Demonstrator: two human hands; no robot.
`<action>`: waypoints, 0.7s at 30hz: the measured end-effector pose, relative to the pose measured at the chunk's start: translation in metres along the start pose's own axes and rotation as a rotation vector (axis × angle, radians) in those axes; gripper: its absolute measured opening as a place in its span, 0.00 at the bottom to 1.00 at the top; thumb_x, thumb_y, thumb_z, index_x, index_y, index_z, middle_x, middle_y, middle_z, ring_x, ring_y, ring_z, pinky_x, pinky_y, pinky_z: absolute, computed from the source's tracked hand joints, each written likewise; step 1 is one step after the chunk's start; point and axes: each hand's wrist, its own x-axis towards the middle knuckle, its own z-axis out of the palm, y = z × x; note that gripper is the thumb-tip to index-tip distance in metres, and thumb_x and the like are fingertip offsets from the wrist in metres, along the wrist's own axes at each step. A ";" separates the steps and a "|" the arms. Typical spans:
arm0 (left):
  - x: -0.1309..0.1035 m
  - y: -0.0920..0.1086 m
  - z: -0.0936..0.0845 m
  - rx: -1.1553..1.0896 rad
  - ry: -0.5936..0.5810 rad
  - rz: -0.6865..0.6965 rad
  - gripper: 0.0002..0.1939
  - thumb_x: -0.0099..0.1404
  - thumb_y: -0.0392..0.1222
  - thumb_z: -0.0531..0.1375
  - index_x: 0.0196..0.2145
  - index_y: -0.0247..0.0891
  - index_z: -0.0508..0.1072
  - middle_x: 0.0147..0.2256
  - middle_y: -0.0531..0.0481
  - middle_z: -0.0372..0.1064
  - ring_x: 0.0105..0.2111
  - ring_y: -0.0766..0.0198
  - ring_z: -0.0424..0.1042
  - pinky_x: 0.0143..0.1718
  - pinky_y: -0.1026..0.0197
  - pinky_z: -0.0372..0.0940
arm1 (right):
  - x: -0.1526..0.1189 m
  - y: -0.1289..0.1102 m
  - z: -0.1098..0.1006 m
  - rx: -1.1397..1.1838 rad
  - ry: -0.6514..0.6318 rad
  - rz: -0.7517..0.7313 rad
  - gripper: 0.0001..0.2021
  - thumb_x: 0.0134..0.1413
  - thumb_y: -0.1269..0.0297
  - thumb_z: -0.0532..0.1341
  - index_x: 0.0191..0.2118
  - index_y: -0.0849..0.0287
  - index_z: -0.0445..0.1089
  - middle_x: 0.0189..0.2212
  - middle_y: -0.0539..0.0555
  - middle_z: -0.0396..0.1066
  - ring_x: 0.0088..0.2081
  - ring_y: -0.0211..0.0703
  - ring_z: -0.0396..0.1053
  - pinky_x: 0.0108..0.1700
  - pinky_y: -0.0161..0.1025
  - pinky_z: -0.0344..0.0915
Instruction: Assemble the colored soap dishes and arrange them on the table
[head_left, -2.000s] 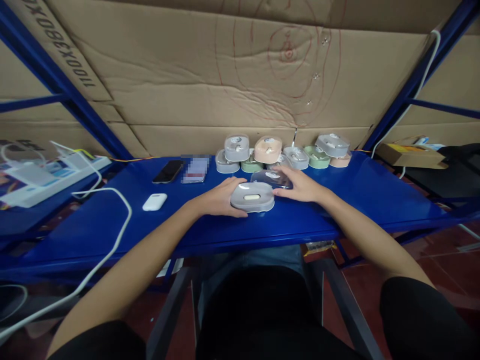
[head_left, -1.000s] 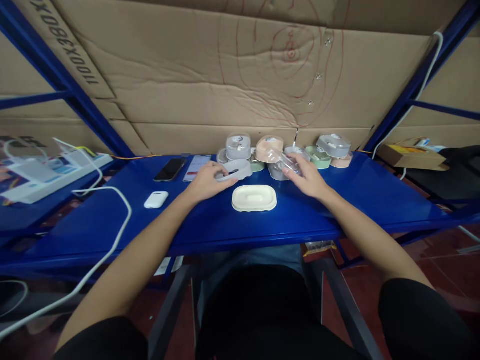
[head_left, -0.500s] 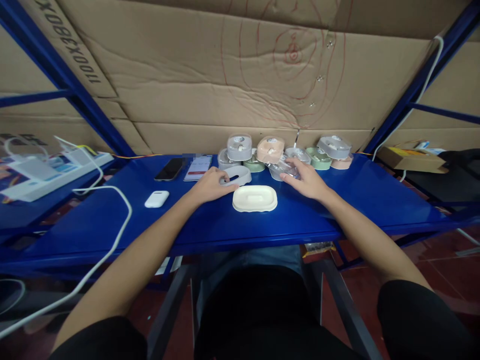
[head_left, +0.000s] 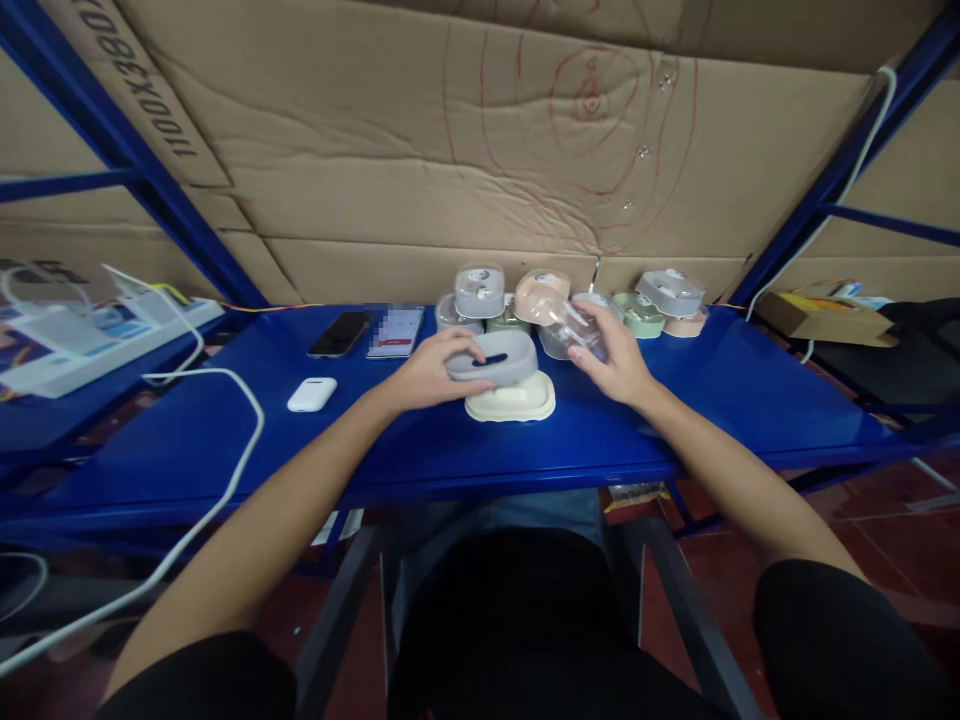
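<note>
My left hand (head_left: 442, 370) grips the left end of a grey oval ring (head_left: 504, 362) with a long opening, held tilted above the back edge of a cream oval base (head_left: 510, 400) on the blue table. In my right hand (head_left: 613, 358) is a clear plastic cover (head_left: 579, 328), raised in front of the stacked boxes. Behind my hands stand several small boxes with clear lids, among them a grey one (head_left: 480, 292), a peach one (head_left: 541, 290) and a green one (head_left: 641, 314).
On the blue table (head_left: 405, 450) lie a white earphone case (head_left: 312, 394), a dark phone (head_left: 339, 335) and a phone with a lit screen (head_left: 395, 334). A power strip (head_left: 112, 345) with a white cable is at the left, an open carton (head_left: 821, 318) at the right.
My left hand has lifted the grey ring and moved it right, over the back of the cream base. My right hand has raised the clear cover off the table.
</note>
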 end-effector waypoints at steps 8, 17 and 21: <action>-0.005 0.020 0.021 -0.061 -0.186 0.044 0.27 0.62 0.60 0.78 0.51 0.46 0.79 0.63 0.43 0.71 0.63 0.42 0.75 0.71 0.35 0.68 | 0.003 0.008 -0.003 -0.009 0.062 0.049 0.39 0.68 0.29 0.60 0.72 0.51 0.70 0.67 0.66 0.77 0.64 0.71 0.77 0.69 0.72 0.72; -0.004 0.012 0.028 -0.055 -0.214 -0.044 0.47 0.57 0.62 0.80 0.68 0.47 0.71 0.66 0.38 0.74 0.67 0.34 0.75 0.70 0.33 0.69 | 0.000 0.000 0.004 0.008 -0.060 0.055 0.38 0.66 0.32 0.65 0.72 0.51 0.70 0.62 0.65 0.80 0.55 0.68 0.81 0.62 0.69 0.78; -0.006 0.013 0.041 -0.148 -0.172 -0.120 0.72 0.49 0.62 0.84 0.81 0.45 0.53 0.70 0.30 0.71 0.70 0.28 0.73 0.71 0.28 0.67 | -0.003 -0.008 0.009 0.075 -0.194 -0.051 0.37 0.65 0.37 0.68 0.72 0.51 0.70 0.63 0.65 0.79 0.55 0.65 0.81 0.60 0.66 0.79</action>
